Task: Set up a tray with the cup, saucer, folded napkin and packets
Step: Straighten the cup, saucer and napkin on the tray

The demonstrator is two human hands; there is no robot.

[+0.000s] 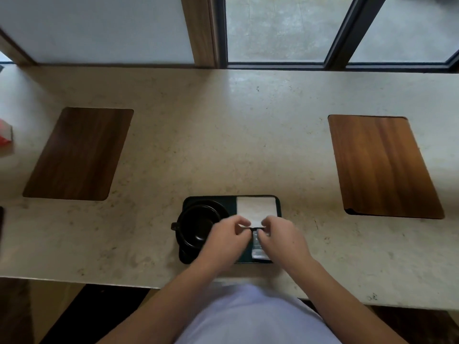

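Both hands, left hand [227,234] and right hand [278,234], are pinched in a narrow grip on thin packets [255,240] over the dark rectangular tray [278,207] on the beige stone counter [223,145], where the black cup [196,225], saucer [221,207] and white folded napkin [255,207] are already placed, leaving only packet placement, as judged.

tray [278,203] black | cup [196,224] black | napkin [255,208] white | placemats [382,165] woodgrain brown
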